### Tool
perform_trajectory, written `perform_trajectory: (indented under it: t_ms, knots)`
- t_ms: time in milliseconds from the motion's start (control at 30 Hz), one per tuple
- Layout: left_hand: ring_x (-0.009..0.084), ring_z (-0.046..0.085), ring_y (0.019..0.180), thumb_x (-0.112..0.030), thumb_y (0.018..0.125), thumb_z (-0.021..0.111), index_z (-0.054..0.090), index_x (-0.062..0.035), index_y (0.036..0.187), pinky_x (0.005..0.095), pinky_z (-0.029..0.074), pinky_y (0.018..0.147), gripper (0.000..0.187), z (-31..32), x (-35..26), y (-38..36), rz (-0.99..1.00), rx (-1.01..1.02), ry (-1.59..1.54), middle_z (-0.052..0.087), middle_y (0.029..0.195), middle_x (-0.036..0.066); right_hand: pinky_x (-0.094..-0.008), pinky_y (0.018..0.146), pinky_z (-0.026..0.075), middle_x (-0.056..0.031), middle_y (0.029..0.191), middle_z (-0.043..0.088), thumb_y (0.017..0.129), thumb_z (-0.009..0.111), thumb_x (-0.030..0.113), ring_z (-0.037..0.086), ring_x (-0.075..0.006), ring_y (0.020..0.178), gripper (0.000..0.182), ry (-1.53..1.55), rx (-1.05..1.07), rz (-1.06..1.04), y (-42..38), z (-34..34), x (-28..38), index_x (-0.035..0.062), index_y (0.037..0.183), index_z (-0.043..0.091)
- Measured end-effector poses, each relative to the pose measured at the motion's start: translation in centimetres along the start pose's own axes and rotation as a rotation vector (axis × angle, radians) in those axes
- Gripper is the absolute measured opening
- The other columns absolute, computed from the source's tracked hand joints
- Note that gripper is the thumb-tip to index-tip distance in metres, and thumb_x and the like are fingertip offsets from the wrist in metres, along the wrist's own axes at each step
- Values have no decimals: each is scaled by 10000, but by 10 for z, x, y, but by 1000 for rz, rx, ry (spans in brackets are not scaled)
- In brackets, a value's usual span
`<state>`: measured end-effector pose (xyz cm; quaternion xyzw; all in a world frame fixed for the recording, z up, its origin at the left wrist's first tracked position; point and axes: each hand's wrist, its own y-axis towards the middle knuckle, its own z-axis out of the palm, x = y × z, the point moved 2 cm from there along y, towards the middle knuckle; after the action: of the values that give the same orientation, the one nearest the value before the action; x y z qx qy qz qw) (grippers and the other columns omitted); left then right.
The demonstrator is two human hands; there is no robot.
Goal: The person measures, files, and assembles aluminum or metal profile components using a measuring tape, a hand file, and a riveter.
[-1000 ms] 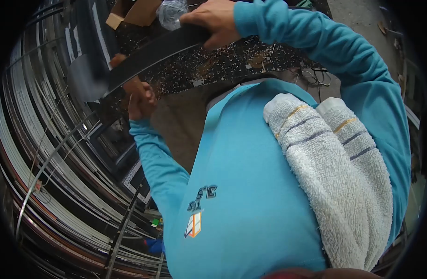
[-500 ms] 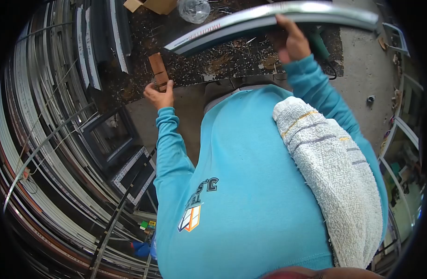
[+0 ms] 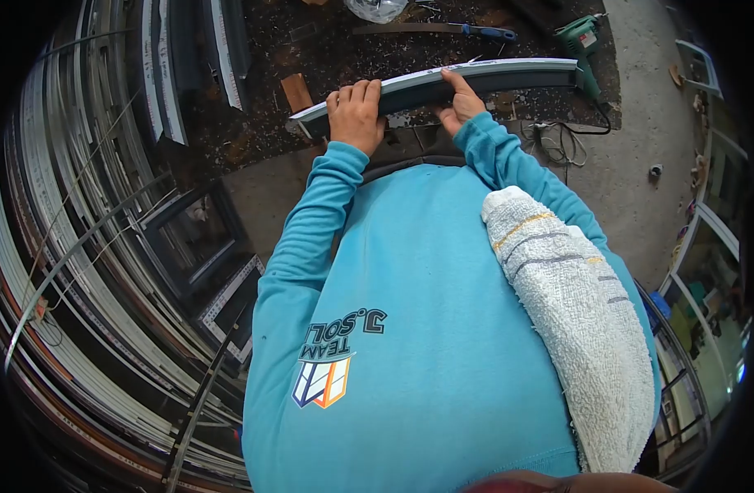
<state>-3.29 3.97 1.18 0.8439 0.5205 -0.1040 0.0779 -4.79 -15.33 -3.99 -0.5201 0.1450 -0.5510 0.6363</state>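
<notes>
A dark grey metal or plastic profile (image 3: 508, 80) with a pale film strip along its top lies across the near part of the workbench. My left hand (image 3: 356, 115) is closed over it near its left end, fingers on the far side. My right hand (image 3: 461, 103) grips the profile around its middle, thumb side up; part of its fingers is hidden behind the piece. Just beyond the left end sits a brown wooden block (image 3: 296, 93), touched by neither hand.
A file with a blue handle (image 3: 488, 33) and a green power drill (image 3: 581, 37) with a cable lie on the bench (image 3: 270, 49). More profiles (image 3: 162, 74) lie at its left. Racks of long bars (image 3: 73, 271) fill the left side. A towel (image 3: 574, 304) hangs over my shoulder.
The profile has come down and nearer from the raised right side. My left hand has left the wooden block and taken hold of the profile. My right hand has moved left and nearer.
</notes>
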Motion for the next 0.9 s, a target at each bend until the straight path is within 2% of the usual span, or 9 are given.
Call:
perform_trajectory:
  t_ms: [200,333,367,467,500,567,600,700,900]
  knots:
    - [269,555,1056,-184,591,784,604,-133,1161,411,370,940,601,-7,23,4,33,24,-102,612,1107,53,-575,1040,413,-95,1091,628,893,676,196,577,-268,1108,271,-11,7,26,-18,15,-9,62,1103,567]
    - [235,562,1041,-232,580,825,608,-148,1152,399,368,938,618,1,26,7,18,103,-55,616,1115,21,-515,1059,416,-202,1142,600,879,676,182,556,-353,1164,453,-312,-17,341,-20,-17,13,18,1261,496]
    - [228,559,1045,-237,584,830,603,-152,1156,397,368,936,621,3,27,8,26,102,-40,612,1121,15,-467,1020,466,-258,1169,584,917,617,206,581,-372,1142,506,-482,230,433,-34,-22,39,5,1342,431]
    - [212,557,1054,-243,593,842,593,-162,1164,394,364,935,628,12,26,5,37,74,-5,608,1131,3,-345,802,551,-127,1068,663,893,642,182,653,-242,1013,344,-1025,407,-123,-42,-30,148,59,1207,574]
    - [211,560,1053,-238,594,843,593,-165,1166,395,361,939,629,12,26,4,43,48,2,612,1128,2,-324,800,539,-99,1053,661,865,674,179,651,-219,958,358,-1199,430,-721,-15,-46,183,63,1191,581]
    - [209,559,1064,-209,583,846,595,-167,1162,391,353,947,632,14,25,10,39,23,-2,617,1128,3,-420,1006,427,-140,1247,543,748,773,380,505,-309,1193,700,-1823,-192,-1213,-8,-43,245,81,1309,481]
    - [204,545,1058,-210,564,857,594,-158,1156,385,348,940,651,15,24,10,59,-1,-8,600,1124,5,-453,1090,337,-184,1391,397,701,786,463,360,-368,1314,917,-1928,-323,-1263,32,-63,264,99,1421,349]
    - [212,545,1051,-186,549,859,593,-151,1156,391,357,936,664,19,15,17,123,35,-30,601,1116,10,-480,1133,285,-241,1460,242,660,812,485,257,-451,1348,1125,-1945,-483,-903,68,-65,275,89,1497,172]
    - [285,543,1063,-276,620,862,578,-96,1171,392,388,944,646,1,-31,49,92,102,-77,601,1105,96,-470,1151,255,-225,1473,227,626,850,419,231,-422,1376,1233,-1877,-564,-888,77,-59,302,106,1513,53]
